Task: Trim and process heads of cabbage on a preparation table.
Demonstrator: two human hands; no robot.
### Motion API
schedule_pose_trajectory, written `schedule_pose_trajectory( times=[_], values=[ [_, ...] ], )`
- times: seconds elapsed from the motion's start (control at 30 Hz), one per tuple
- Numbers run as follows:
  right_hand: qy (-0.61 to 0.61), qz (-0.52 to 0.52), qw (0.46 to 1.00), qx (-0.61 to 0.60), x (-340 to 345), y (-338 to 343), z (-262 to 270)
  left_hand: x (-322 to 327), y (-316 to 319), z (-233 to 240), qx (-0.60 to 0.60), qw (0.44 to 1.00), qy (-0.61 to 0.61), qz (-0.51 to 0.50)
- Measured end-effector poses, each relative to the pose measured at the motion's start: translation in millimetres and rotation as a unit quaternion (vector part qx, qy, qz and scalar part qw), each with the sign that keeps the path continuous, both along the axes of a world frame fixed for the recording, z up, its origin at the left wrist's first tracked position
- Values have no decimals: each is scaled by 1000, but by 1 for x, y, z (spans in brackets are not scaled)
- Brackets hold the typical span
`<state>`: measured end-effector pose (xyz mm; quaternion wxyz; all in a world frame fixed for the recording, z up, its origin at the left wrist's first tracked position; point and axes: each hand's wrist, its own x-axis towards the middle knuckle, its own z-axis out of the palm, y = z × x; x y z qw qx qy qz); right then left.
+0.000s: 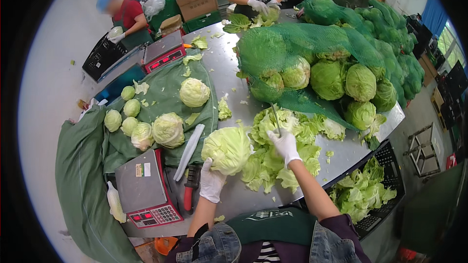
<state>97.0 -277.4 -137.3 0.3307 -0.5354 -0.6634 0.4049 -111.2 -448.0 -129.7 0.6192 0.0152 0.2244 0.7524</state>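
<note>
A pale green head of cabbage [226, 149] rests against my gloved left hand [212, 182], thumb on its near side and the other fingers hidden beneath. In my gloved right hand [284, 145] is a knife [275, 116], its narrow blade pointing away from me. Loose cabbage leaves [268, 164] lie piled under and around that hand. Left of the held head are a white rolled cloth or strip [189, 152] and a knife sharpener with a red handle [191, 190].
A red digital scale [146, 186] stands at left; another scale [164, 51] is farther back. Trimmed cabbages [168, 130] sit on a green tarp [161, 87]. Green mesh sacks of cabbages [310, 58] fill the right. A black crate [395, 175] holds leaves. Two co-workers handle cabbages beyond.
</note>
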Motion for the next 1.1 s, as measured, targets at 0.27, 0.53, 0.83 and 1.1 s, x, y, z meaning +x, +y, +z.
schedule_pose_trajectory(
  times=[0.27,0.53,0.83,1.1],
  values=[
    [88,19,991,-103,-25,-45,101,27,15,40,-5,978,209,27],
    [95,-75,991,-47,40,-93,102,53,24,35,-18,997,-42,-68],
    [62,-58,974,-212,54,-69,16,87,-9,24,-128,926,289,-205],
    [-119,-42,990,62,77,-45,-8,88,89,8,54,714,693,-84]
  ],
)
